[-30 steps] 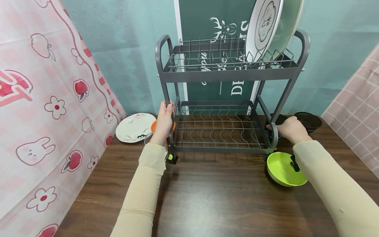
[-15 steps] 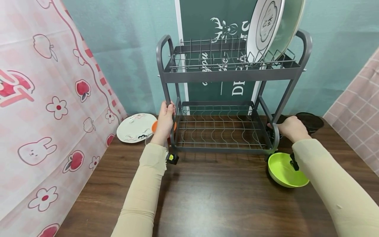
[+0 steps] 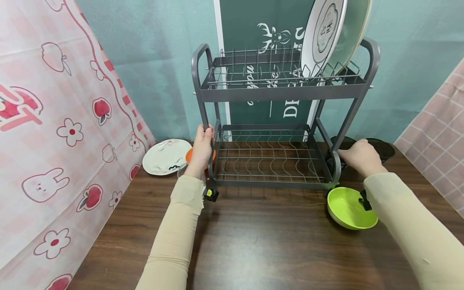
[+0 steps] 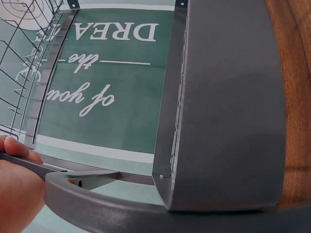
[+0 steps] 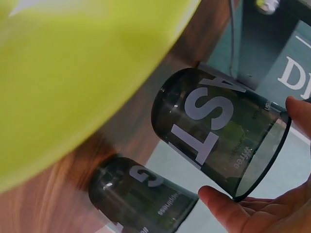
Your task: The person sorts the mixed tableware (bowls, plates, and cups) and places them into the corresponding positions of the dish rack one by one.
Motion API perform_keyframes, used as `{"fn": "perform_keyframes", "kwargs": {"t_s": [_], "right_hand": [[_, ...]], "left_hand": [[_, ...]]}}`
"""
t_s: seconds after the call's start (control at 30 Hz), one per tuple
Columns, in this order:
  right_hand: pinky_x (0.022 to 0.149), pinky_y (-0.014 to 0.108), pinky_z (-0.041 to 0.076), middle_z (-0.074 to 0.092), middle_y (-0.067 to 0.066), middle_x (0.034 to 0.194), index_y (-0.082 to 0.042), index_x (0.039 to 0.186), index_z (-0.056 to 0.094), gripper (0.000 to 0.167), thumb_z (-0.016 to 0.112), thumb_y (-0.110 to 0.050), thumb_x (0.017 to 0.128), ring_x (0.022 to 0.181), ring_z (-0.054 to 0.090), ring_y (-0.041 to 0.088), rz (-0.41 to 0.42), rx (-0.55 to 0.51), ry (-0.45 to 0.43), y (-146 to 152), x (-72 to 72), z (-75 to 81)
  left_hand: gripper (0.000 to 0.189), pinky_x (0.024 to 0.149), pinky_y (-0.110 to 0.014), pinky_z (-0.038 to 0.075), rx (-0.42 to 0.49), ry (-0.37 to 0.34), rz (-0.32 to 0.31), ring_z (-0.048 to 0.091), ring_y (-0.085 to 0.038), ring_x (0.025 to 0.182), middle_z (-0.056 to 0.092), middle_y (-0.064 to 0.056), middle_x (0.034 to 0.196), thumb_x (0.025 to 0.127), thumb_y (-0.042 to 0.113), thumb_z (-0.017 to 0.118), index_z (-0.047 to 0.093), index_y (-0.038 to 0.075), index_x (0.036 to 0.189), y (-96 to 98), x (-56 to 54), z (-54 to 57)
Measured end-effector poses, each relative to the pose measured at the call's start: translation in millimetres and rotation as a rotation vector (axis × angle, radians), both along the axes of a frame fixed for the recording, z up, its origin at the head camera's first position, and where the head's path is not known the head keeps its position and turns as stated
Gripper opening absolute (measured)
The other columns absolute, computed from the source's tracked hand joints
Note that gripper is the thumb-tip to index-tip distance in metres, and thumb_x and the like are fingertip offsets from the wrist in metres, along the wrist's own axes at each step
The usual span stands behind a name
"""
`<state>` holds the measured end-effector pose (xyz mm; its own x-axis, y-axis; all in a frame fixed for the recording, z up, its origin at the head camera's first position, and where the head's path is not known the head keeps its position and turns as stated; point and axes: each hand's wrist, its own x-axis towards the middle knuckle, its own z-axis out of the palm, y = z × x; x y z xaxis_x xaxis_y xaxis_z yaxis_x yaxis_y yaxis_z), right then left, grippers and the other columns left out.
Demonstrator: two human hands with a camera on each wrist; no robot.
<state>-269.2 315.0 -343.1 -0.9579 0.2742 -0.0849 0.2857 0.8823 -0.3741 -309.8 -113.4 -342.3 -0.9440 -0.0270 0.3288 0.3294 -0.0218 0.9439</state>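
Note:
A grey two-tier dish rack (image 3: 282,94) stands on the wooden table. My left hand (image 3: 202,146) grips its left upright; the left wrist view shows fingers (image 4: 17,148) around the grey bar. By the rack's lower right corner is my right hand (image 3: 359,156), thumb and fingers spread apart. In the right wrist view its fingertips (image 5: 211,196) are right at the rim of a dark see-through cup (image 5: 209,121) with white letters. A second such cup (image 5: 141,194) stands beside it. A white plate (image 3: 322,38) and a pale green plate (image 3: 353,36) stand upright in the top tier.
A lime green bowl (image 3: 349,209) sits below my right wrist. Left of the rack lie a patterned white plate (image 3: 166,157) and something orange (image 3: 189,154), partly hidden by my left hand. Patterned cloths hang on both sides and behind.
My right hand has drawn back to the right from the rack's right upright, and more of a dark cup shows behind it. The left hand keeps its grip.

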Motion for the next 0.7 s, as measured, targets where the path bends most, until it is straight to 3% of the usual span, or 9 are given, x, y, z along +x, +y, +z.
{"fn": "perform_keyframes", "kwargs": {"t_s": [0.13,0.33,0.6,0.7], "right_hand": [[0.054,0.042,0.046,0.052,0.029,0.085,0.027,0.130,0.013,0.111,0.048,-0.065,0.080,0.074,0.054,0.037,-0.015,0.004,0.026,2.1,3.5,3.9],[0.066,0.056,0.046,0.043,0.043,0.103,0.026,0.130,0.010,0.124,0.043,-0.079,0.072,0.091,0.051,0.052,-0.039,0.016,0.053,8.3,11.2,12.1],[0.059,0.052,0.043,0.042,0.043,0.100,0.026,0.126,0.017,0.118,0.044,-0.077,0.074,0.087,0.050,0.053,-0.046,0.005,0.122,14.5,28.1,25.0],[0.061,0.054,0.042,0.040,0.043,0.103,0.025,0.127,0.018,0.117,0.045,-0.076,0.075,0.088,0.048,0.054,-0.047,-0.008,0.150,15.5,35.1,28.4]], "left_hand": [[0.021,0.079,-0.027,0.032,0.000,-0.001,-0.001,0.039,-0.023,0.084,0.039,-0.001,0.083,0.100,0.022,0.035,0.039,0.002,0.108,-0.3,0.1,-0.6],[0.025,0.079,-0.027,0.032,0.001,-0.008,-0.002,0.039,-0.021,0.084,0.039,0.000,0.084,0.100,0.021,0.034,0.038,-0.001,0.111,0.3,2.0,0.4],[0.020,0.080,-0.027,0.032,0.011,-0.010,-0.008,0.037,-0.037,0.093,0.038,-0.001,0.083,0.100,0.021,0.034,0.038,0.003,0.109,0.5,2.8,1.2],[0.018,0.080,-0.027,0.032,0.002,-0.016,-0.002,0.039,-0.033,0.091,0.039,0.000,0.084,0.100,0.022,0.035,0.039,0.006,0.108,0.0,3.0,1.3]]}}
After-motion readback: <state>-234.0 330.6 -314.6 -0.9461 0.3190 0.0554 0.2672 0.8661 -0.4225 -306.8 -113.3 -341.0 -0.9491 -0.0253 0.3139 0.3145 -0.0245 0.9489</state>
